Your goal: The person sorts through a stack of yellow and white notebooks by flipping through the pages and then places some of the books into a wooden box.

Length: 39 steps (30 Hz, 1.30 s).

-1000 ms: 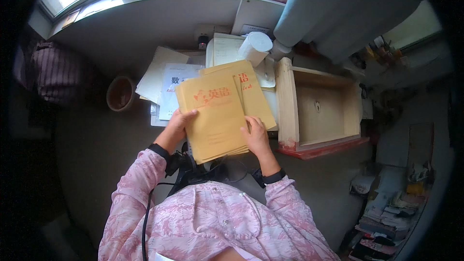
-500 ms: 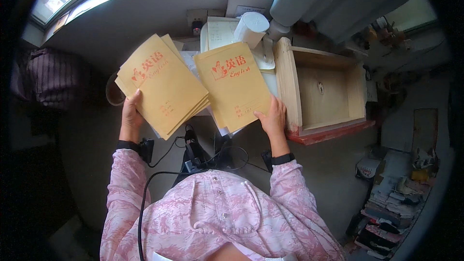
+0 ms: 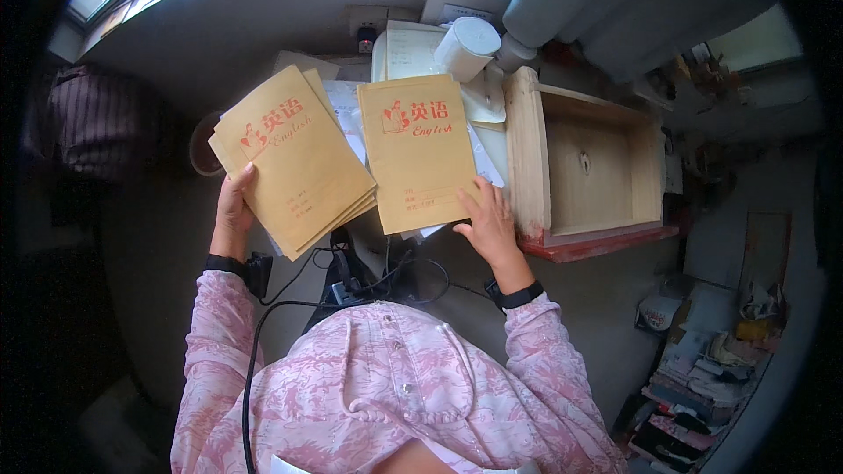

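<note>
My left hand [image 3: 234, 212] grips the lower left edge of a fanned stack of tan exercise books [image 3: 303, 171] with red print on the covers, its thumb on top. Just right of that stack, another tan exercise book [image 3: 420, 162] lies face up over loose white papers, with at least one more beneath it. My right hand [image 3: 490, 226] is at its lower right edge, fingers spread and fingertips resting on or just over the cover. The undersides of both piles are hidden.
An unpainted wooden drawer [image 3: 527, 167] with a red front edge stands to the right. Beyond the books are a white paper roll [image 3: 468, 46] and papers. A black cable [image 3: 290, 304] loops across my front. Stacked papers [image 3: 702, 377] sit at the far right.
My right hand has let go of the right-hand book and its fingers have spread. That book now lies straighter. My left hand keeps its grip, and its stack has shifted slightly.
</note>
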Tool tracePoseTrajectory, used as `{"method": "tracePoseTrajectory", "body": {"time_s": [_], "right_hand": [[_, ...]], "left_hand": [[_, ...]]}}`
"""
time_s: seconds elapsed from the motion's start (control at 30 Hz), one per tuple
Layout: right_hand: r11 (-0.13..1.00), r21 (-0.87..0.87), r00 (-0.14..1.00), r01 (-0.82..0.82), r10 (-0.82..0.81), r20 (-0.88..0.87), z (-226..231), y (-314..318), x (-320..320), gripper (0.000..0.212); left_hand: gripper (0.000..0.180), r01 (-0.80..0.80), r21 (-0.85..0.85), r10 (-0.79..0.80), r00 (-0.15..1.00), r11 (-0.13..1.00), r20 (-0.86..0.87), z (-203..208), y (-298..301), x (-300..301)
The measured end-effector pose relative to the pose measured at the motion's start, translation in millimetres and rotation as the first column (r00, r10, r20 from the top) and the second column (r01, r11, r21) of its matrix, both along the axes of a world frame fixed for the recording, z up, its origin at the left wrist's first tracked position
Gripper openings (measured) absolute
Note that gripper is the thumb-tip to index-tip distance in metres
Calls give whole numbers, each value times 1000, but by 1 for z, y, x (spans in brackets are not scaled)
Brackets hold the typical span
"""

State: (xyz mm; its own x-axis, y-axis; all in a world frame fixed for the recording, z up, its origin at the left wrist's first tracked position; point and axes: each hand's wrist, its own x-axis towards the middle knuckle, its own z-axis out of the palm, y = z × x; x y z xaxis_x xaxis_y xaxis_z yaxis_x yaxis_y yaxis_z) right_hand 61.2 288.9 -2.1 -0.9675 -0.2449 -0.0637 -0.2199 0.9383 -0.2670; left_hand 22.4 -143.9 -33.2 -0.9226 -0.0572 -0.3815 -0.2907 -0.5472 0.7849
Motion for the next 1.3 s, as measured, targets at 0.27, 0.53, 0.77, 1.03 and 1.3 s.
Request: {"method": "tracePoseTrajectory", "body": {"time_s": [0.27,0.53,0.77,1.03,1.3], "right_hand": [[942,-233,970,-241,225,-91,-23,23,-27,32],[867,-413,950,277,-312,-17,-26,10,-3,25],[595,-591,814,545,-544,204,-29,6,-4,23],[851,-523,901,-39,-197,-388,43,-49,-5,21],[770,-465,866,-436,219,-449,58,-94,-3,23]], "left_hand": [[59,1,8,-1,1000,1000,-20,1,-1,2],[60,19,-6,-19,1000,1000,5,5,2,4],[60,66,-10,-66,998,998,13,5,8,1],[57,102,-50,-99,993,994,59,15,18,-4],[63,136,-78,-130,989,988,76,25,26,-10]]}}
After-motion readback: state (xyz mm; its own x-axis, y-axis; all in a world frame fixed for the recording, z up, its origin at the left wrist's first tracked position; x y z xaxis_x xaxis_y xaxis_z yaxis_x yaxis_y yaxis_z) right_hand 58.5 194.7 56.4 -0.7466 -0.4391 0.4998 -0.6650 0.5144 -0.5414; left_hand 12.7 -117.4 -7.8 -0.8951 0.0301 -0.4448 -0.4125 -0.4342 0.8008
